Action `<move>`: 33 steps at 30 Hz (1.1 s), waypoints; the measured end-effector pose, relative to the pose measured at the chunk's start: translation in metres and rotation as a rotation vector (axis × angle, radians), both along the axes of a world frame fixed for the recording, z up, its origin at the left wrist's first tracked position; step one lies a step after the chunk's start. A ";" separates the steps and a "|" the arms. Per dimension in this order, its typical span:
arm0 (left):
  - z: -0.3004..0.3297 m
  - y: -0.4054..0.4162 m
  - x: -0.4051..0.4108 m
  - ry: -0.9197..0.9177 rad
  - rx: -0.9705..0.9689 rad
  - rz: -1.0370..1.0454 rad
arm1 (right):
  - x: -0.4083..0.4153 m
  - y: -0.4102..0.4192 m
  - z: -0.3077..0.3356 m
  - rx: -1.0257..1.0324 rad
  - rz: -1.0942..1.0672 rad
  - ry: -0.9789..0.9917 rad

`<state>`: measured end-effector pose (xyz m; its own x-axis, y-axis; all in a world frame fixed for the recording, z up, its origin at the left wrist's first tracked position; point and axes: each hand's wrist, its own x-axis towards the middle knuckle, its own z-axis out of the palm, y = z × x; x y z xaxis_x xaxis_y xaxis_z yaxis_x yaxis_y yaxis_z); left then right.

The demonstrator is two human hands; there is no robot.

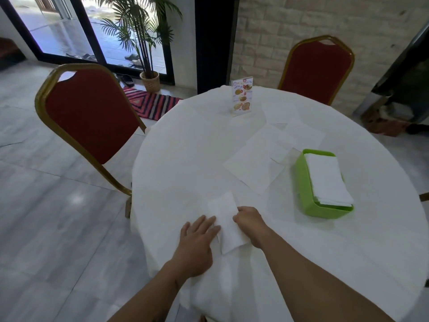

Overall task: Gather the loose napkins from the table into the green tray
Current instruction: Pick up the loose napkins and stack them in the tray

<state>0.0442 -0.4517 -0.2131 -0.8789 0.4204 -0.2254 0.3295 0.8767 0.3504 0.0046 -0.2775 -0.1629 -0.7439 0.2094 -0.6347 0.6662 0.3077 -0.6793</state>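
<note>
Both hands worked one folded napkin (228, 225) at the lower centre of the frame.

The left hand (197, 242) lay flat, fingers straight, pressing the napkin's left edge against the white tablecloth (185, 163); the right hand (250, 223) had its fingers curled at the right edge, seemingly pinching it, though the fingertips were tucked out of sight. The green tray (301, 182), at centre right, already held a stack of napkins (327, 180). More loose napkins (257, 163) lay overlapped between it and the menu stand (241, 96) near the upper centre. Judged from here, the thin sheet could unfold or slip once lifted, or the cloth could be dragged up with it. White on white made the loose napkins' edges and count hard to make out, and both forearms were cut off at the bottom edge.
</note>
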 end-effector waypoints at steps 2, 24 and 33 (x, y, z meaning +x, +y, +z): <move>0.001 -0.001 -0.002 -0.003 0.017 -0.011 | -0.002 0.001 -0.002 -0.021 -0.036 0.000; 0.101 0.161 -0.082 -0.201 0.732 0.251 | -0.019 0.171 0.109 0.378 -0.155 0.469; 0.090 0.246 -0.081 -0.192 0.539 0.112 | -0.033 0.261 0.077 0.390 -0.230 0.277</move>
<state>-0.0367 -0.2062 -0.1235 -0.8892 0.4268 -0.1649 0.1316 0.5838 0.8011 -0.0280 -0.0166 -0.0858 -0.7797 0.5679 -0.2637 0.5582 0.4398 -0.7035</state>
